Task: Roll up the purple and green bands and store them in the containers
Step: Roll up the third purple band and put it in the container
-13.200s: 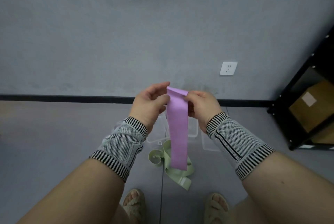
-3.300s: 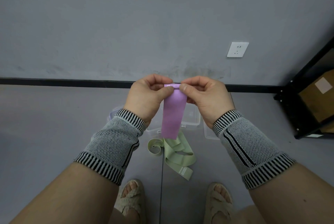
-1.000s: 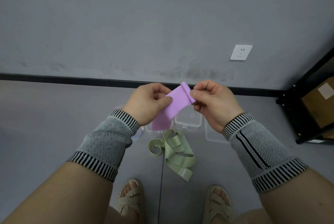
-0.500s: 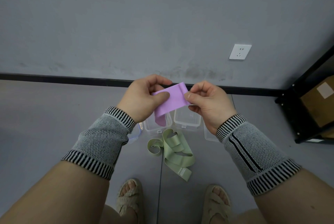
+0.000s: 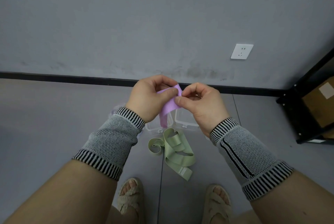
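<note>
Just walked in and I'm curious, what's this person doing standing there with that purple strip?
A person is working a purple band with both hands held out in front of them. The left hand and the right hand pinch its top end between thumb and fingers, as if to roll it, and the loose tail hangs below. The green band lies in a loose tangle on the floor by their feet, not rolled. Just past it sit the clear containers; no band is visibly stored in them.

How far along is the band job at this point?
Nothing stored yet. In hand: both hands, left and right, pinch the purple band, tail hanging loose. Left: finishing that roll, rolling the green band on the floor, filling the containers.
</note>
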The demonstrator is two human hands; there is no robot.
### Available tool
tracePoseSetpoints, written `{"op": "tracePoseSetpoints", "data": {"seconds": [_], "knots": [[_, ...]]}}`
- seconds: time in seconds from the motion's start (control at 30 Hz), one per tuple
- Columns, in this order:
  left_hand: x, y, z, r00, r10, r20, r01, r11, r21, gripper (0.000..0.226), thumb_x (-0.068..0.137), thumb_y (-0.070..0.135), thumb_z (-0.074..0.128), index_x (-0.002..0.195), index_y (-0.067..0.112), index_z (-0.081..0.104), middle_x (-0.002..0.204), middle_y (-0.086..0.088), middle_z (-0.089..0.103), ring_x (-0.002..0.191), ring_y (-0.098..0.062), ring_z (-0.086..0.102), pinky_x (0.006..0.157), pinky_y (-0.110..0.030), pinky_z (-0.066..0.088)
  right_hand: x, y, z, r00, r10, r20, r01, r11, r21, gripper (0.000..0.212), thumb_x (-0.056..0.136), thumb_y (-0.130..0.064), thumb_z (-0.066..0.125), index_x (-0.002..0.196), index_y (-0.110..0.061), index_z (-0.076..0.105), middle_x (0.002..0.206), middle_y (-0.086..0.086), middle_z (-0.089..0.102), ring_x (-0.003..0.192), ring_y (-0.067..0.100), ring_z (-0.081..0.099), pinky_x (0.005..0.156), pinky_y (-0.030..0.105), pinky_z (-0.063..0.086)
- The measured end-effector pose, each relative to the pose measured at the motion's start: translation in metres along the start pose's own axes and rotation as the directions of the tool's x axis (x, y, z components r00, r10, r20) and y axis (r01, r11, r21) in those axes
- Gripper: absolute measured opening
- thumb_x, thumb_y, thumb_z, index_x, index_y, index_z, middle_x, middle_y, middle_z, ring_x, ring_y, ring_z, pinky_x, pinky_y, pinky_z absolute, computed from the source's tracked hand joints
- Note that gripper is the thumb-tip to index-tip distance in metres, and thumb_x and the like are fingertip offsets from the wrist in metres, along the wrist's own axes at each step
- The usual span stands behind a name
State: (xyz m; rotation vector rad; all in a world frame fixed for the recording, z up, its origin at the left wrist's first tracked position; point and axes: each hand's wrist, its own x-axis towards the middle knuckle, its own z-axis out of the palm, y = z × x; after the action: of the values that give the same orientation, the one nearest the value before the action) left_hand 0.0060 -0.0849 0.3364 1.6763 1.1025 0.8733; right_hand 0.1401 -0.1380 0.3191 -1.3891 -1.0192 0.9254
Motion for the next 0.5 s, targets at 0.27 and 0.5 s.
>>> {"op": "tracePoseSetpoints", "data": {"seconds": [0.27,0.5], "knots": [[0.002,-0.003,-0.011,0.998,-0.055,-0.011,0.054,0.996,-0.064,0.016,0.085,0.005,0.063,0.083,0.021,0.066,0.075,-0.003,0.069,0.074,-0.014,0.062,0.080,-0.036,0.053,-0.010,-0.011,-0.005,0.982,-0.076,0.171,0.080,0.997,-0.014,0.034,0.077,0.013,0.065,0.089,-0.018,0.063,0.087,-0.006,0.068,0.074,0.003,0.067,0.068,0.016,0.052],[0.000,-0.002,-0.012,0.997,-0.066,0.035,0.069,0.993,-0.096,0.010,0.084,0.006,0.066,0.084,0.016,0.065,0.073,-0.003,0.069,0.068,-0.009,0.063,0.069,-0.023,0.053,-0.010,-0.009,-0.008,0.972,-0.111,0.206,0.135,0.985,-0.108,0.036,0.077,0.010,0.068,0.093,-0.022,0.065,0.092,0.005,0.070,0.085,0.013,0.068,0.078,0.021,0.055]]}}
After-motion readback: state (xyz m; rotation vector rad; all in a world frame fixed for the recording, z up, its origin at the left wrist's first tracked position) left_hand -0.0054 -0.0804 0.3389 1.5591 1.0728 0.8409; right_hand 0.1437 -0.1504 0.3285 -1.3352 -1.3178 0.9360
